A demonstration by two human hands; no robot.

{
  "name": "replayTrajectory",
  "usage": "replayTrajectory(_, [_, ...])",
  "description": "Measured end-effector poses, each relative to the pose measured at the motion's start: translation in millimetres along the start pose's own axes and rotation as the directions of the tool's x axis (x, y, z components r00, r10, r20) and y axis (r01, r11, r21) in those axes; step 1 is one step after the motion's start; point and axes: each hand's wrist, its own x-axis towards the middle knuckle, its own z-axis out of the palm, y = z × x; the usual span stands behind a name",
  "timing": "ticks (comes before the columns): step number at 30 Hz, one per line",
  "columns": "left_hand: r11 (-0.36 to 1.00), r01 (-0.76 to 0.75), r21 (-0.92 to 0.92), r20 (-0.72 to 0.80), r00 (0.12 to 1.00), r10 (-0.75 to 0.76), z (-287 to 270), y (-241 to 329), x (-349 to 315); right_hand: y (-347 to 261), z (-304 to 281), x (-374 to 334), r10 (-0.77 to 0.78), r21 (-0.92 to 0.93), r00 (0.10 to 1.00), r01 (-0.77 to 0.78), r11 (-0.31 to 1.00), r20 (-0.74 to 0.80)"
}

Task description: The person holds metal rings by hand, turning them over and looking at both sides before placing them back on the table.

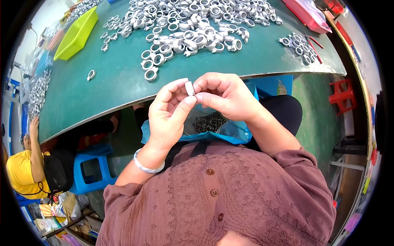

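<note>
Just off the near edge of the green table, my two hands meet over my lap. Between them is a small silver metal ring clamp, seen nearly edge-on. My left hand is closed, with thumb and fingers pinching the clamp from its left side. Thumb and curled fingers of my right hand grip its right side; the exact fingertip contact there is partly hidden. A large pile of similar ring clamps lies on the table beyond my hands.
A blue bag with dark small parts sits in my lap. A yellow-green tray stands far left, a pink bin far right. Near a small clamp cluster lies a red-handled tool. A person in yellow works at left.
</note>
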Motion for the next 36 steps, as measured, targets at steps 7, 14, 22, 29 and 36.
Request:
replayTrajectory(7, [0.998, -0.026, 0.060, -0.006, 1.000, 0.027, 3, 1, -2, -4, -2, -5, 0.056, -0.043, 0.998, -0.057, 0.997, -0.022])
replayTrajectory(14, [0.990, -0.067, 0.128, 0.015, 0.998, 0.065, 1, -2, -3, -5, -1, -6, 0.044, -0.037, 0.999, -0.045, 0.998, -0.025])
replayTrajectory(22, [0.989, -0.058, 0.139, 0.001, 0.998, 0.058, 3, -2, -4, -9, -4, -5, 0.218, 0.007, 0.975, -0.218, 0.976, -0.052])
replayTrajectory(29, [0.991, -0.028, 0.130, 0.005, 1.000, 0.027, 2, 0, -4, -1, -7, -6, 0.230, 0.094, 0.971, -0.223, 0.970, -0.070])
replayTrajectory(36, [0.904, -0.085, 0.418, 0.067, 0.996, 0.063, -7, -3, -4, -2, -7, -6, 0.230, 0.099, 0.971, -0.224, 0.970, -0.062])
